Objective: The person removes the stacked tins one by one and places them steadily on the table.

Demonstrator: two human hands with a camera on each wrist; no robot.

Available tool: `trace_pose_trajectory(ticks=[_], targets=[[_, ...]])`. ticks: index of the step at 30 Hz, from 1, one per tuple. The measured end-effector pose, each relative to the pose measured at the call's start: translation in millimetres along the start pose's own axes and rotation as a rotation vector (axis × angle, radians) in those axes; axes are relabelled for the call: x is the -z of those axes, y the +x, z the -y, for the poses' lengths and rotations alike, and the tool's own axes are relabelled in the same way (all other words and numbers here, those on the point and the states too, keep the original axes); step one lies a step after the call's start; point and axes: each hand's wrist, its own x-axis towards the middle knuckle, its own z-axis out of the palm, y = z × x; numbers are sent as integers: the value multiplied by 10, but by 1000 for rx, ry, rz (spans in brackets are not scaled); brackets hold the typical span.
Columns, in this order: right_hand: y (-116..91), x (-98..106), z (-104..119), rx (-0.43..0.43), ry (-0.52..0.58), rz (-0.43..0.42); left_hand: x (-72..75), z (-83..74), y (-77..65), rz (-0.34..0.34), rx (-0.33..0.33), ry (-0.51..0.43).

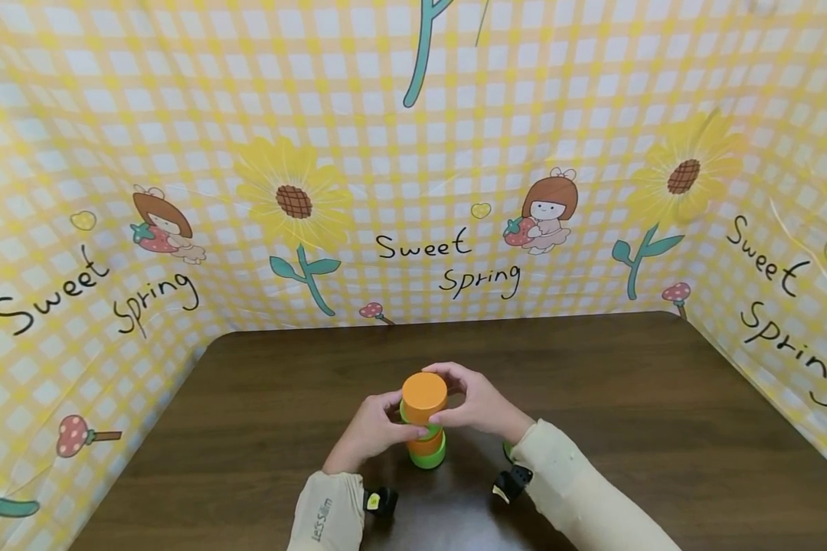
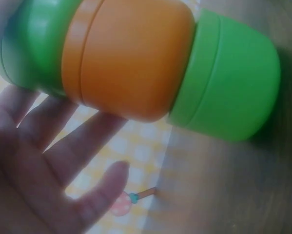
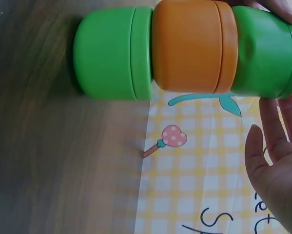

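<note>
Several rounded plastic jars with lids stand in one upright stack, green and orange by turns. The bottom green jar (image 3: 111, 53) rests on the table, with the lower orange jar (image 2: 136, 58) on it. Above these is the upper green jar (image 3: 262, 51), which my left hand (image 1: 379, 431) holds between thumb and fingers. At the top sits an orange jar (image 1: 424, 392), gripped at its sides by my right hand (image 1: 475, 399). Fingers partly cover the upper jars in the head view.
The dark wooden table (image 1: 303, 375) is bordered by a yellow checked cloth (image 1: 427, 168) at the back and sides. A green object (image 1: 508, 451) lies mostly hidden behind the right forearm. Black cameras sit on both wrists.
</note>
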Motion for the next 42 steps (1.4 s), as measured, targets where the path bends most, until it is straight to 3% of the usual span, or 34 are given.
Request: trace_pose_trajectory(ticks=[11, 25, 34, 42], targets=[[-129, 172, 18, -34, -30, -80, 22, 40, 40, 8, -52, 20], [-320, 421, -69, -50, -64, -155, 36, 10, 58, 6, -37, 3], [-580, 527, -178, -61, -87, -196, -15, 45, 29, 31, -20, 3], [-734, 597, -239, -56, -138, -230, 2, 56, 25, 39, -57, 76]])
